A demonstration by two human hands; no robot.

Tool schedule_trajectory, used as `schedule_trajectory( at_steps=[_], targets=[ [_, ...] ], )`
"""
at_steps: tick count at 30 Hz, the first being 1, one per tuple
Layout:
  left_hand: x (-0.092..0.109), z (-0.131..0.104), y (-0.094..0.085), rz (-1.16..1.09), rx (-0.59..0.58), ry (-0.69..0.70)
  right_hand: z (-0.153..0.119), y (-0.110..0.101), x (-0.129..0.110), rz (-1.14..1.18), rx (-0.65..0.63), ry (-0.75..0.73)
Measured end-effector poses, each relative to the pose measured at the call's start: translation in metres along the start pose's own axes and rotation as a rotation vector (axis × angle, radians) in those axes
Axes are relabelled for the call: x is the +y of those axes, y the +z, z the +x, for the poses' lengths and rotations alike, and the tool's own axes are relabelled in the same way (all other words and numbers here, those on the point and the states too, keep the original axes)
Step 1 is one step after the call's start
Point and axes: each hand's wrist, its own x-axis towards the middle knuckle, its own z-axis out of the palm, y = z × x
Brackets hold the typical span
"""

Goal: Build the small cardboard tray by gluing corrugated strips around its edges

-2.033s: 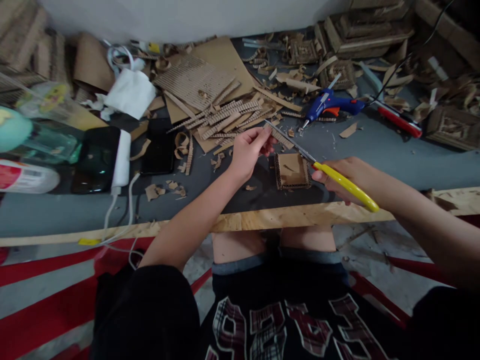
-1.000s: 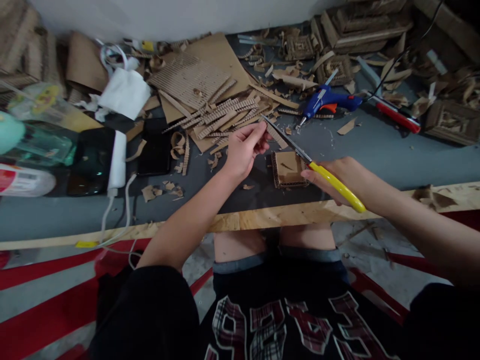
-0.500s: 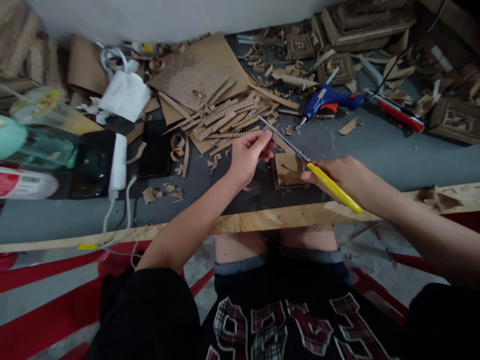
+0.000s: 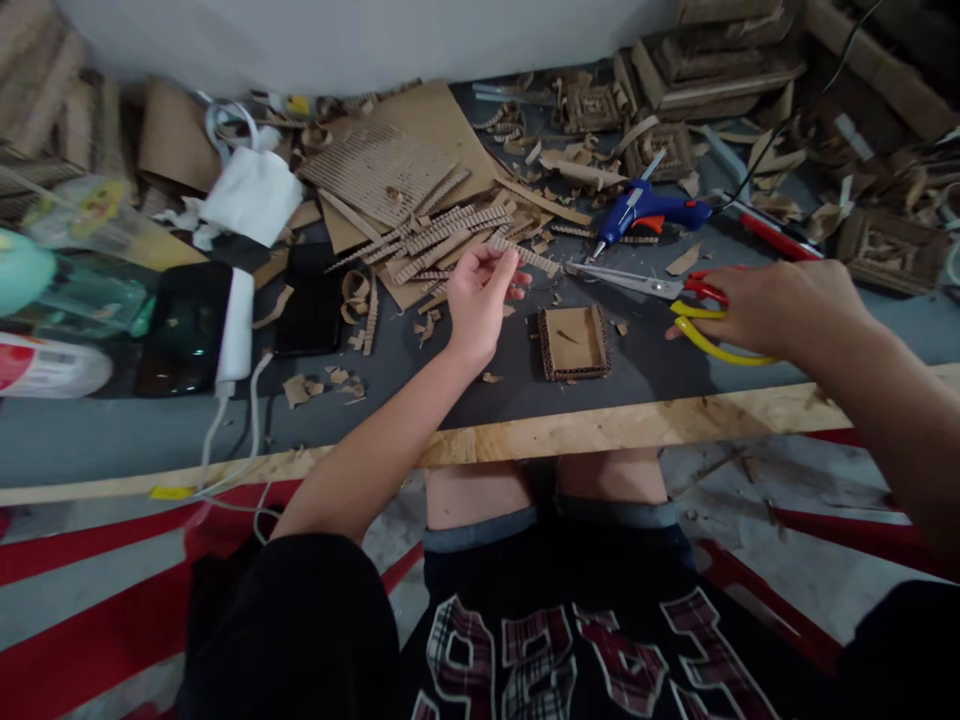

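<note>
The left hand (image 4: 480, 300) is closing in a pinch on a corrugated strip (image 4: 535, 260); the right hand (image 4: 791, 305) is gripping scissors (image 4: 663, 287), their tips pointing at the strip's end. Between the arms a square cardboard tray (image 4: 547, 345) is lying, a glue gun (image 4: 651, 209) resting beyond.

A pale wall (image 4: 375, 40) backs the grey, wood-edged table (image 4: 105, 435); below, red bars (image 4: 97, 630) cross grey floor (image 4: 720, 525).

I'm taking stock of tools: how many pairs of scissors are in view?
1: the scissors in the right hand, blades toward the left hand. More could be hidden under the cardboard scraps.
</note>
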Motion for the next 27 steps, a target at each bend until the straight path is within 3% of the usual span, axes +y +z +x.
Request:
schedule_trajectory(
  at_steps=[4,6,8,9,11,13,15,18,24,27],
  targets=[
    [0.003,-0.004,-0.002,0.054,-0.033,0.045,0.003,-0.011,0.022,-0.002,-0.054,0.05],
    [0.003,-0.006,-0.003,0.078,-0.075,0.085,-0.004,-0.024,0.015,0.04,0.076,0.119],
    [0.001,-0.008,-0.003,0.101,-0.125,0.12,-0.01,-0.035,-0.006,0.247,0.367,-0.06],
    [0.0,-0.009,-0.003,0.112,-0.153,0.133,-0.011,-0.039,-0.02,0.415,0.429,-0.208],
    [-0.002,-0.011,-0.002,0.128,-0.219,0.166,-0.007,-0.041,-0.051,0.641,0.426,-0.455],
    [-0.003,-0.012,-0.002,0.151,-0.28,0.212,0.004,-0.036,-0.076,0.686,0.457,-0.579],
    [-0.003,-0.013,-0.003,0.19,-0.308,0.269,0.016,-0.029,-0.09,0.701,0.433,-0.602],
    [-0.002,-0.012,-0.005,0.244,-0.306,0.317,0.028,-0.019,-0.094,0.749,0.419,-0.578],
    [0.001,-0.011,-0.005,0.317,-0.354,0.251,0.029,-0.002,-0.098,0.758,0.517,-0.649],
    [0.001,-0.01,-0.007,0.378,-0.35,0.297,0.031,0.004,-0.099,0.712,0.569,-0.661]
  ],
)
